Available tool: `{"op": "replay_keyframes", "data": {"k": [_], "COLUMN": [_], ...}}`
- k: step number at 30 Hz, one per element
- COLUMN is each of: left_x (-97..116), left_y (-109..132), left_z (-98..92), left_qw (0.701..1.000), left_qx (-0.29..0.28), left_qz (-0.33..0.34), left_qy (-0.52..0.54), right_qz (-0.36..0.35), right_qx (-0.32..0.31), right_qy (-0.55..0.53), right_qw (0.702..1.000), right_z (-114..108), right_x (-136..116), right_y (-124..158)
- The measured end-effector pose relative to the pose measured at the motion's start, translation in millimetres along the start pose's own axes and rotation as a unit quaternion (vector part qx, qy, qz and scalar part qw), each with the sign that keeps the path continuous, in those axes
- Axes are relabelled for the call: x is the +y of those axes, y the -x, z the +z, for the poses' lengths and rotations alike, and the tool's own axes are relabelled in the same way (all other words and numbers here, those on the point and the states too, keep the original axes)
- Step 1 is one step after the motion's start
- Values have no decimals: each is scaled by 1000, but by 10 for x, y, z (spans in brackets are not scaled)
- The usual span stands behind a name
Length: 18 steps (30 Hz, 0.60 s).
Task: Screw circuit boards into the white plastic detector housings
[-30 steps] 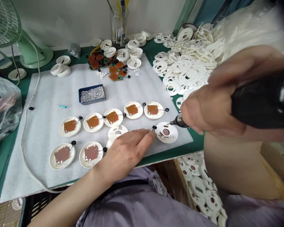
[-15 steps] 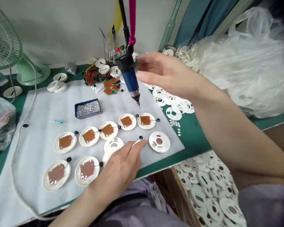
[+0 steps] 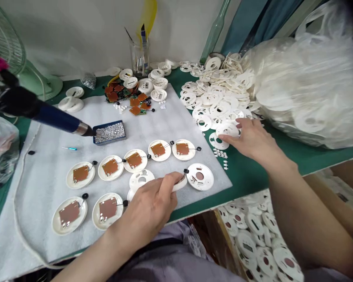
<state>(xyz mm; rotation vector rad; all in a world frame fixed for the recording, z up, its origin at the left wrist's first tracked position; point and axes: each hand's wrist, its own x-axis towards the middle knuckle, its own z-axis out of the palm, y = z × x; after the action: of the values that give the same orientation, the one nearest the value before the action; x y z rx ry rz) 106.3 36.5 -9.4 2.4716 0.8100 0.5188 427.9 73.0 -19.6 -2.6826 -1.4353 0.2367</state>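
Note:
My left hand (image 3: 148,207) lies on the white foam mat (image 3: 170,117), its fingers curled round the edge of a white round base (image 3: 179,183) with a small black part on a wire. Just right of it lies a white cover disc (image 3: 200,176) with a reddish hole. My right hand (image 3: 250,139) reaches over the green table to the pile of white discs (image 3: 220,90); its fingers are spread, with the tips on one disc (image 3: 227,129). The blue electric screwdriver (image 3: 57,120) hangs free at the left, its tip over the blue screw tray (image 3: 110,132).
Several white bases with brown boards (image 3: 158,150) lie in rows on the mat. Loose circuit boards (image 3: 120,94) and white housings sit at the back by a glass jar (image 3: 139,56). A green fan (image 3: 6,43) stands far left, a plastic bag of discs (image 3: 306,86) at right, and more discs (image 3: 253,235) below the table.
My right hand let go of the screwdriver, which swung away to the left, and reached right to the disc pile. My left hand's fingers curled onto the round base.

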Motion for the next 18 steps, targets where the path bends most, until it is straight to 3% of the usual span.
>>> {"op": "replay_keyframes", "data": {"k": [4, 6, 10, 13, 18], "left_x": [-1, -32, -177, -258, -249], "left_y": [1, 71, 379, 605, 653], "left_z": [71, 47, -180, -395, -535], "left_qw": [988, 984, 990, 985, 977], "left_qx": [-5, -20, 48, 101, 133], "left_qz": [94, 105, 27, -15, -34], "left_qy": [-122, -142, -127, -140, -161], "right_qz": [-9, -1, 50, 69, 28], "right_qx": [-3, 5, 49, 115, 201], "right_qy": [-20, -46, -155, -267, -370], "right_qw": [1000, 999, 985, 954, 906], "right_z": [-5, -24, -41, -16, 42], "right_x": [-24, 9, 191, 389, 543], "right_y": [-93, -102, 11, 134, 105]}}
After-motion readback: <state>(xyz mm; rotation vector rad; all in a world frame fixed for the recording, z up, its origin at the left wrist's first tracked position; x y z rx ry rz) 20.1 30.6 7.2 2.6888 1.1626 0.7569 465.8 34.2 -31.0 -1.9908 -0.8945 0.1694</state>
